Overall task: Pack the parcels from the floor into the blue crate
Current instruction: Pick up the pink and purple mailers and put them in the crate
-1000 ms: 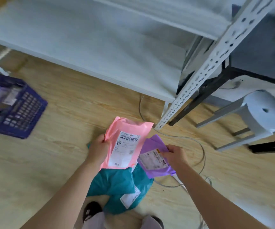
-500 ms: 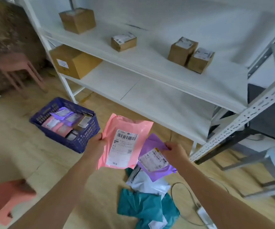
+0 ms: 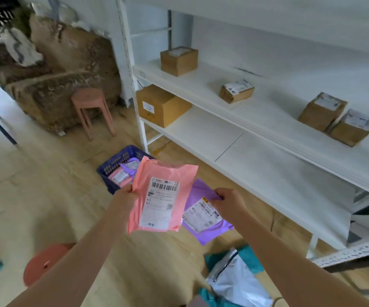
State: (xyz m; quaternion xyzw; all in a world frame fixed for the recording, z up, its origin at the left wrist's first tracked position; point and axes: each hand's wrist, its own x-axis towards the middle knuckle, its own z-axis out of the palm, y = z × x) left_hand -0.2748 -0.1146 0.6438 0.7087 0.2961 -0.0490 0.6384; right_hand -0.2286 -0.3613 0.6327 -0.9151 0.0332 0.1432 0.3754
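Observation:
My left hand grips the left edge of a pink parcel with a white barcode label, held up in mid-air. My right hand pinches the top of a purple parcel with its own label, partly tucked behind the pink one. The blue crate stands on the floor just beyond the pink parcel, which hides its right part; pink and purple parcels lie inside it. A white parcel and teal parcels lie on the floor at the lower right.
A white metal shelving unit with several cardboard boxes fills the right. A pink stool stands at the back near a brown armchair. A round red stool sits low left on the wooden floor.
The view has swung up and left, bringing the crate close ahead. Both hands have kept hold of their parcels, now carried over toward the crate, away from the pile on the floor.

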